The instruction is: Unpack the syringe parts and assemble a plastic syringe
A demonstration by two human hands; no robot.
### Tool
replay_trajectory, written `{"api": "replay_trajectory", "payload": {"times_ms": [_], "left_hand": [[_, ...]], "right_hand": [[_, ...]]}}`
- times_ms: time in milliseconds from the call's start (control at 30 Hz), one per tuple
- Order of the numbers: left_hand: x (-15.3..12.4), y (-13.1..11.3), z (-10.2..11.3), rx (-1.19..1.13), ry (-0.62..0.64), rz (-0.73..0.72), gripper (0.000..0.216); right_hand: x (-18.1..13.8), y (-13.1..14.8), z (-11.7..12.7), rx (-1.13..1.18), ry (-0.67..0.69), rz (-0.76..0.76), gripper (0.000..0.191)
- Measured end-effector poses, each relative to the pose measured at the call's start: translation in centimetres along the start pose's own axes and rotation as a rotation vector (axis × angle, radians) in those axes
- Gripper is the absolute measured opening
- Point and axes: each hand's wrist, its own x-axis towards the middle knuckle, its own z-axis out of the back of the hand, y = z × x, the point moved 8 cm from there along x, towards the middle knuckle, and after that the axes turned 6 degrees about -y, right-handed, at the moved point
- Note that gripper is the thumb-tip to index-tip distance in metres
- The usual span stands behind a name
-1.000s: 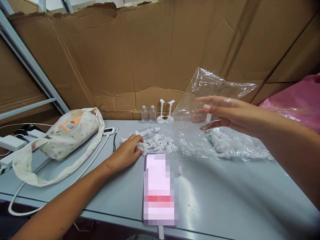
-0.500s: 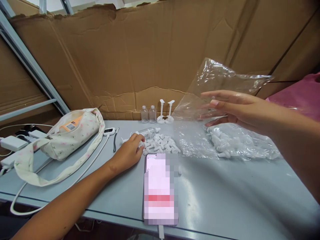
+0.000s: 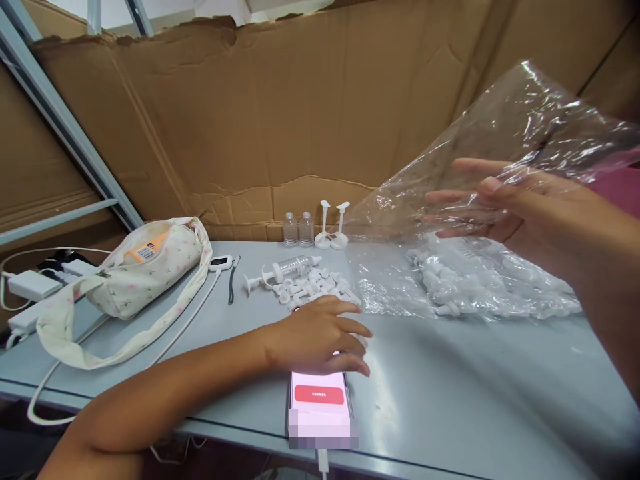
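Observation:
My left hand (image 3: 320, 337) lies over the top of a phone (image 3: 320, 403) on the grey table (image 3: 450, 387), fingers stretched out flat, holding nothing. Just beyond it is a heap of small white plastic caps (image 3: 315, 287) and a clear bottle lying on its side (image 3: 290, 268). My right hand (image 3: 505, 207) is raised at the right with its fingers closed on a clear plastic bag (image 3: 505, 140) that hangs above the table. A second clear bag filled with white parts (image 3: 480, 283) lies under it.
Two small clear bottles (image 3: 298, 229) and two white stands (image 3: 333, 225) stand at the back by the cardboard wall (image 3: 280, 113). A floral cloth bag (image 3: 135, 270) with a long strap lies at the left, beside white chargers (image 3: 30, 285) and cables. Pink plastic (image 3: 623, 190) shows far right.
My left hand left the pile of caps and came toward me onto the phone. My right hand rose and drew right, lifting the clear bag higher.

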Motion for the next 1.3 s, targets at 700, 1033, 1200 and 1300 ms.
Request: {"api": "replay_trajectory", "payload": {"times_ms": [700,1033,1200,1300], "left_hand": [[-3.0,8.6,5.2,-0.490,-0.637,0.674,0.032],[-2.6,6.7,1.4,-1.179,-0.561,0.880,0.036],[-3.1,7.1,0.8,-1.130,-0.570,0.932,0.021],[-3.1,7.2,0.5,-1.127,-0.543,0.910,0.022]], "right_hand": [[-1.8,-8.0,3.0,0.031,0.241,-0.370,0.039],[-10.0,-12.4,-6.3,-0.043,0.756,-0.633,0.039],[-8.7,-12.5,-5.6,-0.053,0.571,-0.510,0.048],[-7.0,-12.7,-4.0,-0.027,0.337,-0.421,0.045]]}}
